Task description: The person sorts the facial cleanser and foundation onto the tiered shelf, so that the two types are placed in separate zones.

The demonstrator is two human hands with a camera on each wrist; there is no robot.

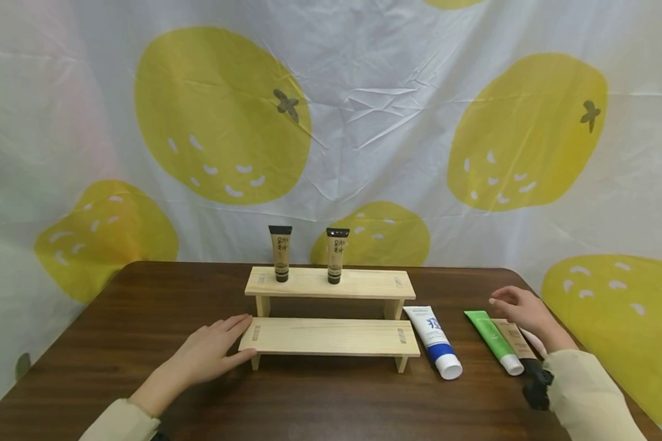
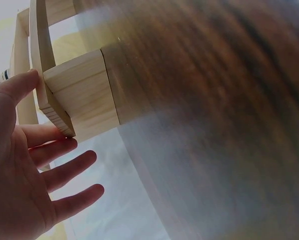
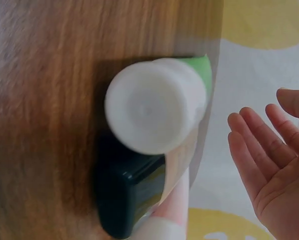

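My left hand holds the left end of the lower board of a two-level wooden stand. Its thumb is at the front edge and the index fingertip near the back corner; the other fingers spread free in the left wrist view. Two gold tubes with black caps, a left one and a right one, stand cap down on the upper board. Over on the right, my empty right hand hovers above a beige tube with a dark cap, its fingers loosely bent. A green tube lies beside that one.
Between the stand and the green tube lies a white-and-blue tube. A pale pink tube lies partly hidden beside the beige one. Behind the dark wooden table hangs a white cloth printed with yellow fruit.
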